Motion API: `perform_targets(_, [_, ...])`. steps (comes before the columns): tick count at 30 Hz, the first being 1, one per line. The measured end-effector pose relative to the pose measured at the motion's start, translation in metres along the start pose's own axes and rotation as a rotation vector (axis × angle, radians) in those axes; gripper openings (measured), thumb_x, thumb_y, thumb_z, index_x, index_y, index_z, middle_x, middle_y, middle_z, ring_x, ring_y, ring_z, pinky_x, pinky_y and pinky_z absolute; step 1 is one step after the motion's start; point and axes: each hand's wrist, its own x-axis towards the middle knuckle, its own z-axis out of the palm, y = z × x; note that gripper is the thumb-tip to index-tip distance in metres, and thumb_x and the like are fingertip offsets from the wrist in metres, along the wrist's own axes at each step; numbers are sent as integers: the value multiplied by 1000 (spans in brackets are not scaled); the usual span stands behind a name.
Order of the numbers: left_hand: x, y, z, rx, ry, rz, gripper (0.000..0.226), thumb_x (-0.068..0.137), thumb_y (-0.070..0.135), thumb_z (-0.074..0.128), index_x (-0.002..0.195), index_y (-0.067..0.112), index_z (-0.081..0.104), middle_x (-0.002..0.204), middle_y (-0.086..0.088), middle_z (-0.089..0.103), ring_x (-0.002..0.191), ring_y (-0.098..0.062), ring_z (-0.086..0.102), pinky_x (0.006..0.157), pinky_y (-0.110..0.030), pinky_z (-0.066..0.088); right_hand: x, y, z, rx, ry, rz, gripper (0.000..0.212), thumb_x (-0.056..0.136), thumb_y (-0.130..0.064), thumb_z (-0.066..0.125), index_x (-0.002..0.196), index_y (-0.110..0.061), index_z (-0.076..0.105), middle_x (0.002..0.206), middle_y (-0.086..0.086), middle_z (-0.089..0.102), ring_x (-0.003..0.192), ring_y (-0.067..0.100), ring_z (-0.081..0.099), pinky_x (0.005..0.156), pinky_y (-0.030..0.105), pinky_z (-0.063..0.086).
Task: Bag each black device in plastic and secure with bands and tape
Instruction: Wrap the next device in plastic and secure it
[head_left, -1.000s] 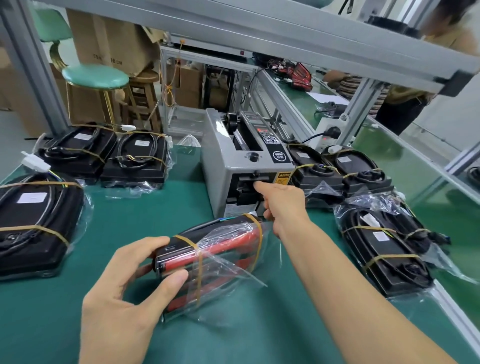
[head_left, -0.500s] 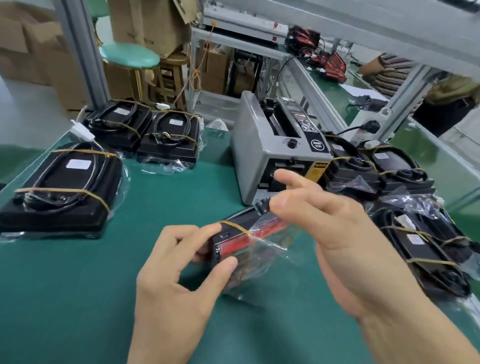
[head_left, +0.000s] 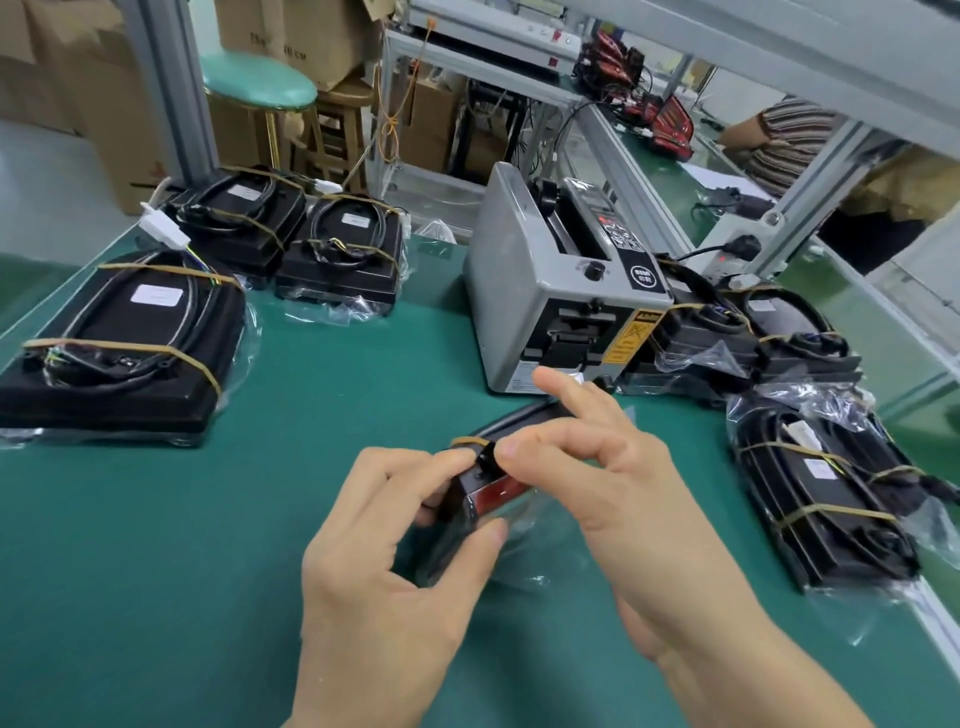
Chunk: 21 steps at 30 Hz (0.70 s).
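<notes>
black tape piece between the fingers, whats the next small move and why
Probably press the small black tape piece down onto the red-and-black bagged device: the right hand pinches it at the device's top edge, while the left hand grips the device.

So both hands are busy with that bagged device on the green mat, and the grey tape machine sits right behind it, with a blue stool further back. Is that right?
Nearly. The stool is green, not blue, as the head view shows. The rest holds: the left hand and right hand are both on the bagged device, with the grey tape machine just behind it on the green mat.
</notes>
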Motion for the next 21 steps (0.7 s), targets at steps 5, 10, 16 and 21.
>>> perform_targets(5, [-3, -2, 1, -48, 27, -41, 38, 68, 34, 71, 105, 33, 65, 90, 7, 58, 81, -17, 59, 75, -18, 49, -1, -2, -1, 26, 4, 31, 6, 72, -24, 74, 68, -24, 78, 131, -35, 47, 137, -15, 16, 116, 38, 14])
perform_targets(10, [-7, 0, 3, -57, 49, -68, 42, 64, 38, 71, 101, 46, 53, 91, 10, 59, 76, -15, 58, 72, -13, 48, -3, -5, -2, 115, 8, 16, 8, 66, -23, 78, 59, -19, 76, 123, -11, 64, 130, -18, 30, 107, 31, 27])
perform_targets(16, [-10, 2, 8, -23, 69, -44, 41, 65, 39, 71, 100, 45, 50, 90, 12, 58, 73, -14, 57, 68, -14, 48, -9, -3, -1, 19, 58, -1, 8, 63, -29, 75, 60, -21, 76, 135, -19, 54, 127, -24, 28, 109, 33, 24])
perform_targets(21, [-8, 0, 8, -24, 71, -42, 42, 65, 38, 72, 100, 45, 51, 90, 12, 58, 77, -15, 57, 67, -26, 49, -11, -1, 3, -14, 85, -8, 11, 60, -34, 71, 61, -24, 76, 136, -31, 47, 129, -23, 24, 116, 42, 18])
